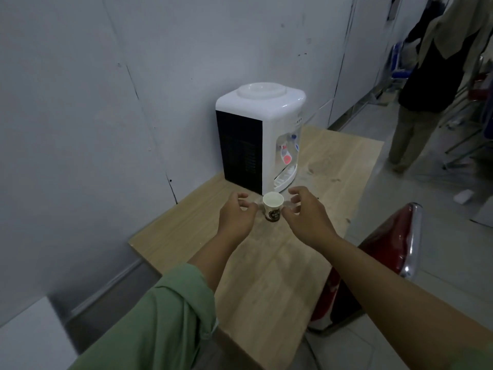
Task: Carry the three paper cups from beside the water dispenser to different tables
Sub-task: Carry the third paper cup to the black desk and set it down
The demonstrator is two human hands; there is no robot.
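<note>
One white paper cup (272,206) with a dark printed label stands upright on the wooden table (269,263), just in front of the white and black water dispenser (258,137). My left hand (236,216) is to the cup's left and my right hand (306,216) to its right. Both hands have curled, spread fingers and hold nothing. A small gap shows between each hand and the cup. I see no other cup.
A grey wall (93,116) runs along the table's left and back. A red chair (384,260) with a chrome frame stands by the table's right edge. A person (426,84) stands at the far right on the tiled floor.
</note>
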